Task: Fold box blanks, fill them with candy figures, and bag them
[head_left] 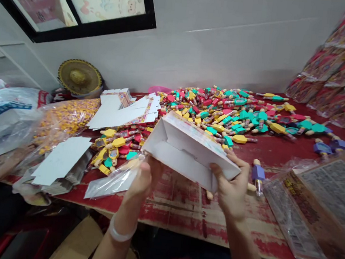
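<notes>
A shallow open cardboard box (185,157), white inside with a printed outer side, is held up over the table, its open side tilted towards me. My right hand (231,184) grips its right end, thumb inside and fingers behind. At the lower left corner my left hand (145,179) is closed on the box, its fingers partly hidden. Beside that hand a clear plastic bag (112,182) lies on the table. Behind the box spreads a heap of small toy-like pieces (237,115) in green, yellow and red, with clear tubes. A purple piece (258,173) lies right of my right hand.
Flat white printed cartons (125,112) and a stack of white card (62,161) stand left on the red table (177,211). A plastic-wrapped printed box (320,205) is at right, wrapped packs (340,68) behind. Another person's arm (0,170) reaches in at far left.
</notes>
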`<state>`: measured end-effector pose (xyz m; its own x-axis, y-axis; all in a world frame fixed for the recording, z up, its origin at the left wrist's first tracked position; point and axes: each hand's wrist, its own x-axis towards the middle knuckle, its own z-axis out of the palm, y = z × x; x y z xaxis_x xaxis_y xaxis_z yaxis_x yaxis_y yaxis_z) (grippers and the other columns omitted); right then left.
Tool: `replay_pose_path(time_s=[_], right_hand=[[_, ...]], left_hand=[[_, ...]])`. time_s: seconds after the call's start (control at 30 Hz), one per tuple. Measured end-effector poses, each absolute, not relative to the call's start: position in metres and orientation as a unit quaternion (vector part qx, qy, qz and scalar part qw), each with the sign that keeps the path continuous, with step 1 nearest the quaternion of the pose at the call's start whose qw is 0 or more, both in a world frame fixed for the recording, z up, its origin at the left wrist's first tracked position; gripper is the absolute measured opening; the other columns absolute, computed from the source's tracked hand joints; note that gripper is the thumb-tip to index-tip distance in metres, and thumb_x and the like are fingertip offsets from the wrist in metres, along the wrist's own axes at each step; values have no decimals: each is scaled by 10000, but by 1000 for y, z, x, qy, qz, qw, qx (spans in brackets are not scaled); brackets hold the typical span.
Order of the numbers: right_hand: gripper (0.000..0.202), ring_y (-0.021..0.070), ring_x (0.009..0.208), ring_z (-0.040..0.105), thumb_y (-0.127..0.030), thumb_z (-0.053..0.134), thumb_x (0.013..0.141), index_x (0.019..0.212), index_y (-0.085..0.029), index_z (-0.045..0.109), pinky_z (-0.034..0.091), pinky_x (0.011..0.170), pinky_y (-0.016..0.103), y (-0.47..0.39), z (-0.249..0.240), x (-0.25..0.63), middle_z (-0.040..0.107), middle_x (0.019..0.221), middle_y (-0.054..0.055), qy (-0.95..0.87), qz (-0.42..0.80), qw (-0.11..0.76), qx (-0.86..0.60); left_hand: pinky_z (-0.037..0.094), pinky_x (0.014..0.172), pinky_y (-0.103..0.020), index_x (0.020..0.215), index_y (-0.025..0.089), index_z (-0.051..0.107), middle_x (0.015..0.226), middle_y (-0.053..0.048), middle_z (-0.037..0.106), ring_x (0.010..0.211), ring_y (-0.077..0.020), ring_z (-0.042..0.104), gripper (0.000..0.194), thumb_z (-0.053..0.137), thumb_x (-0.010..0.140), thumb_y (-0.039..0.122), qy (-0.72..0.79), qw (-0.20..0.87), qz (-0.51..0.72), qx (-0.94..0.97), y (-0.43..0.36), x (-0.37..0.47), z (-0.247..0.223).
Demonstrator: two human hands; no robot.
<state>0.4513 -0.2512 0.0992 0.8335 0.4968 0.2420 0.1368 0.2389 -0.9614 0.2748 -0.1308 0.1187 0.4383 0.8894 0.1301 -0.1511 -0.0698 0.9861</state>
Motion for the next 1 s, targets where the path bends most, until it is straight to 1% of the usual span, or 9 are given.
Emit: replay_pose_path(time_s=[0.17,0.3,0.4,0.47,0.57,0.67,0.73,0.87,1.0], right_hand=[[598,295,1324,562,-544,727,863,1295,-218,472,487,1095,484,-249,89,420,540,1459,164,-230,114,751,-608],[607,300,1346,538,-593,666,898,1337,-212,488,491,1080,456,-256,79,414,529,1475,167,-237,110,760,-595],[654,293,1348,536,-616,623,917,1422,-234,460,507,1062,444,-253,65,420,524,1490,153,-247,164,758,-581],[718,294,1360,531,-614,679,873,1437,-231,456,491,1091,457,-248,52,433,536,1483,152,-262,230,734,-582],[798,296,1400,505,-559,780,788,1429,-217,450,419,1168,508,-243,33,460,508,1515,160,-228,242,731,-596],[671,276,1408,508,-499,740,834,1394,-238,479,403,1175,543,-251,22,481,522,1506,145,-189,166,760,-600],[560,264,1346,565,-459,732,849,1327,-238,541,417,1161,550,-259,20,483,602,1417,129,-197,147,762,-600],[421,258,1135,678,-461,742,841,1159,-204,642,495,1073,522,-267,21,465,720,1196,118,-210,170,734,-623],[390,270,1060,697,-528,681,868,1071,-195,687,545,985,474,-255,20,442,743,1124,126,-285,236,653,-661]], left_hand=[[586,888,-453,900,180,741,928,-84,778,906,-282,725,517,905,573,545,272,684,429,523,-150,296,116],[598,781,-398,847,157,762,850,-77,779,797,-248,711,497,943,540,503,241,685,409,553,-142,288,122],[598,730,-376,813,152,751,792,-72,760,756,-242,701,446,900,626,529,215,642,377,632,-139,277,134],[604,761,-377,871,161,750,855,-81,767,805,-251,715,359,826,752,490,208,575,345,712,-142,274,141],[590,934,-409,1068,183,708,1219,-129,732,1079,-287,710,222,694,882,304,185,424,287,839,-148,282,129],[494,1125,-471,1102,166,657,1517,-185,542,1392,-330,545,208,593,906,136,185,277,197,922,-141,299,73],[443,1176,-511,1136,132,641,1537,-224,510,1459,-337,475,267,527,909,48,237,216,114,940,-129,311,20],[431,1164,-556,1177,57,635,1490,-323,510,1452,-384,472,275,548,916,47,325,232,37,916,-100,326,-63],[365,1194,-545,1208,29,640,1467,-340,523,1452,-405,463,298,586,929,120,335,271,86,899,-89,336,-80]])
